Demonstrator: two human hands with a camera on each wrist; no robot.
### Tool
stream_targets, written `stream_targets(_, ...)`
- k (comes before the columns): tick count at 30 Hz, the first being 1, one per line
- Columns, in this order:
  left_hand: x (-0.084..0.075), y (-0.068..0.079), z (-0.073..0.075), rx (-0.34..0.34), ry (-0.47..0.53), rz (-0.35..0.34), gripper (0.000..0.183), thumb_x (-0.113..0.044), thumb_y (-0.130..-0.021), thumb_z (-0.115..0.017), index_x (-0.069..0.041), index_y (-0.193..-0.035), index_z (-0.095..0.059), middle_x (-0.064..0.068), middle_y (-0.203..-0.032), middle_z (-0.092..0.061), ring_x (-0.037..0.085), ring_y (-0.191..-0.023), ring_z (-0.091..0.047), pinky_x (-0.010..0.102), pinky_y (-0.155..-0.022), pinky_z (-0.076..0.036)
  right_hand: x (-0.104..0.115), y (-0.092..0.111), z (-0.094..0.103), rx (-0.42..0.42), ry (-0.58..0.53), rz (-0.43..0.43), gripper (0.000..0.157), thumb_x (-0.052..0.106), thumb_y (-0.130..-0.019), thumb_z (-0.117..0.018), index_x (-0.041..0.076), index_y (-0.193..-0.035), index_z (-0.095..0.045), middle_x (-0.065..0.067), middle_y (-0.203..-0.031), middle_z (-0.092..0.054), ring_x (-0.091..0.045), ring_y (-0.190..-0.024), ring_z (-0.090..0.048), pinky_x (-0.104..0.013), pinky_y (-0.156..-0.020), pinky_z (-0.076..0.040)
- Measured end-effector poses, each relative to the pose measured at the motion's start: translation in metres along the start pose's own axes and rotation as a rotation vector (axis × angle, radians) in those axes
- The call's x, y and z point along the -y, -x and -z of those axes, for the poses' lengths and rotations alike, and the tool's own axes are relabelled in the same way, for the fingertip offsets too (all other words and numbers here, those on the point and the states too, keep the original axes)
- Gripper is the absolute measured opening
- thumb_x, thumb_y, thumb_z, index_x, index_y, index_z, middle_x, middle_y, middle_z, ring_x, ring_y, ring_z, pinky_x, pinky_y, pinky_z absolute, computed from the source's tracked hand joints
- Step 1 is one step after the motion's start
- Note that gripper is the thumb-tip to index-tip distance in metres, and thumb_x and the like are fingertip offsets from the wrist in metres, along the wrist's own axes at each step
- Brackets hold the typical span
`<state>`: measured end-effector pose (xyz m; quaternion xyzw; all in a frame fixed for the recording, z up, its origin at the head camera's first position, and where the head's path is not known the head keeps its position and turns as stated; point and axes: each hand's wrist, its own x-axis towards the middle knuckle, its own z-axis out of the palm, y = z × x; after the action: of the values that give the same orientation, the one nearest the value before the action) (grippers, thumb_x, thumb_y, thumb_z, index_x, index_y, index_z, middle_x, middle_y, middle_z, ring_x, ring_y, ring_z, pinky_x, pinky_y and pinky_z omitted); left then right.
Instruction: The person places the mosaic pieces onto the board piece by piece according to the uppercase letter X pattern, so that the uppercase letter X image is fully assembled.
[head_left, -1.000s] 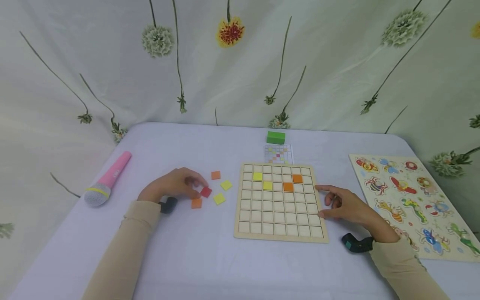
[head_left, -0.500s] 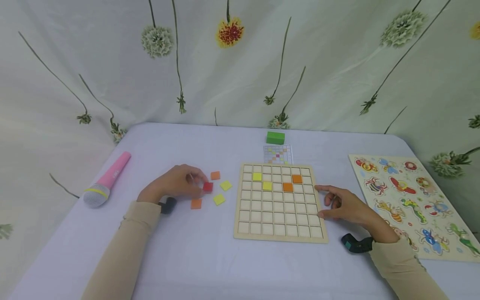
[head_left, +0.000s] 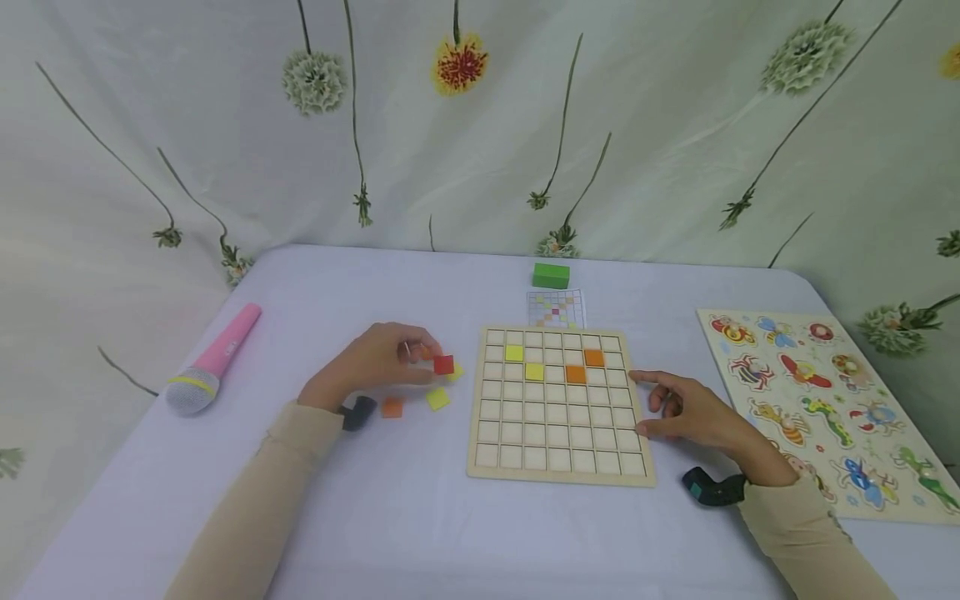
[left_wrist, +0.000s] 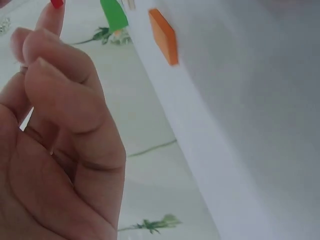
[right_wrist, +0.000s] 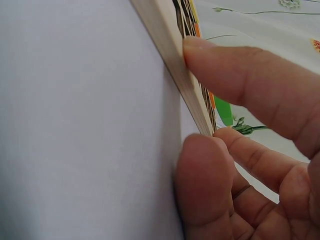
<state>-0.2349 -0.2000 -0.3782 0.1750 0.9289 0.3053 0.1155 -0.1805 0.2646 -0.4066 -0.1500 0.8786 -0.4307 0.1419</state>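
In the head view my left hand [head_left: 378,357] pinches a red square tile [head_left: 444,365] at its fingertips, above the loose tiles. In the left wrist view only a corner of this red tile [left_wrist: 57,2] shows. Under and behind the hand lie a partly hidden orange tile [head_left: 427,353] and yellow tile [head_left: 459,372]. Nearer me are another orange tile [head_left: 392,407] and yellow tile [head_left: 437,399]. My right hand [head_left: 686,410] touches the right edge of the wooden grid board [head_left: 558,412] with index finger and thumb. Two yellow and two orange tiles sit in the board's upper cells.
Behind the board lie a printed pattern card [head_left: 557,310] and a green block [head_left: 551,276]. At the left is a pink toy microphone [head_left: 228,346]. A wooden insect puzzle board [head_left: 783,393] lies at the right. Each wrist bears a black device [head_left: 712,486].
My left hand has picked the red tile up off the table and carried it to the right, toward the grid board. The right hand has stayed at the board's edge.
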Motion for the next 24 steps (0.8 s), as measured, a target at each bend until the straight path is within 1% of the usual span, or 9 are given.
stream_targets(2, -0.006, -0.002, -0.002, 0.004, -0.01, -0.014, 0.024, -0.028, -0.09, -0.085, -0.021, -0.113, -0.08, 0.001, -0.094, -0.065, 0.023, -0.089, -0.057, 0.038, -0.077, -0.049, 0.0, 0.0, 0.0, 0.001, -0.006, 0.002, 0.076, 0.004, -0.086, -0.088, -0.014, -0.15, -0.05, -0.008, -0.098, -0.055, -0.017, -0.077, -0.048, -0.026, -0.065, -0.042)
stream_targets(4, -0.012, -0.004, -0.004, 0.004, -0.019, -0.037, 0.022, -0.027, -0.09, -0.085, -0.022, -0.111, -0.08, 0.001, -0.089, -0.063, 0.023, -0.087, -0.057, 0.038, -0.076, -0.048, -0.001, 0.0, 0.0, 0.002, -0.006, 0.005, 0.076, 0.005, -0.086, -0.088, -0.014, -0.15, -0.05, -0.008, -0.098, -0.055, -0.017, -0.077, -0.048, -0.026, -0.065, -0.042)
stream_targets(9, -0.026, -0.009, -0.008, 0.016, -0.028, -0.059, 0.022, -0.025, -0.089, -0.086, -0.023, -0.11, -0.08, -0.001, -0.075, -0.052, 0.02, -0.079, -0.052, 0.037, -0.07, -0.042, -0.003, -0.001, 0.0, 0.003, -0.004, -0.003, 0.078, 0.006, -0.085, -0.088, -0.013, -0.151, -0.05, -0.007, -0.098, -0.055, -0.017, -0.078, -0.048, -0.026, -0.066, -0.042)
stream_targets(12, -0.034, -0.013, -0.012, 0.025, -0.036, -0.077, 0.023, -0.024, -0.088, -0.086, -0.023, -0.11, -0.08, -0.002, -0.071, -0.048, 0.018, -0.073, -0.048, 0.035, -0.067, -0.038, -0.003, -0.001, 0.0, 0.007, -0.006, -0.004, 0.078, 0.006, -0.086, -0.088, -0.013, -0.151, -0.05, -0.007, -0.098, -0.055, -0.017, -0.078, -0.048, -0.027, -0.066, -0.042)
stream_targets(15, -0.042, -0.017, -0.015, 0.032, -0.045, -0.104, 0.023, -0.024, -0.088, -0.086, -0.022, -0.11, -0.08, -0.003, -0.072, -0.049, 0.018, -0.071, -0.048, 0.034, -0.065, -0.038, -0.003, -0.002, 0.0, 0.008, -0.007, -0.003, 0.078, 0.006, -0.085, -0.088, -0.013, -0.151, -0.05, -0.007, -0.097, -0.055, -0.017, -0.078, -0.049, -0.027, -0.066, -0.042)
stream_targets(20, -0.055, -0.024, -0.019, 0.057, -0.058, -0.107, 0.022, -0.028, -0.087, -0.088, -0.024, -0.107, -0.079, -0.002, -0.08, -0.056, 0.018, -0.076, -0.053, 0.033, -0.064, -0.039, -0.002, -0.003, 0.0, 0.008, -0.011, 0.0, 0.078, 0.006, -0.085, -0.088, -0.013, -0.15, -0.051, -0.007, -0.097, -0.055, -0.017, -0.077, -0.049, -0.026, -0.066, -0.042)
stream_targets(24, -0.065, -0.031, -0.024, 0.079, -0.08, -0.119, 0.023, -0.031, -0.088, -0.089, -0.025, -0.108, -0.079, -0.002, -0.08, -0.056, 0.017, -0.076, -0.053, 0.032, -0.064, -0.038, -0.002, -0.002, 0.0, 0.009, -0.011, 0.002, 0.077, 0.006, -0.085, -0.088, -0.013, -0.15, -0.051, -0.007, -0.097, -0.055, -0.017, -0.077, -0.049, -0.026, -0.066, -0.043)
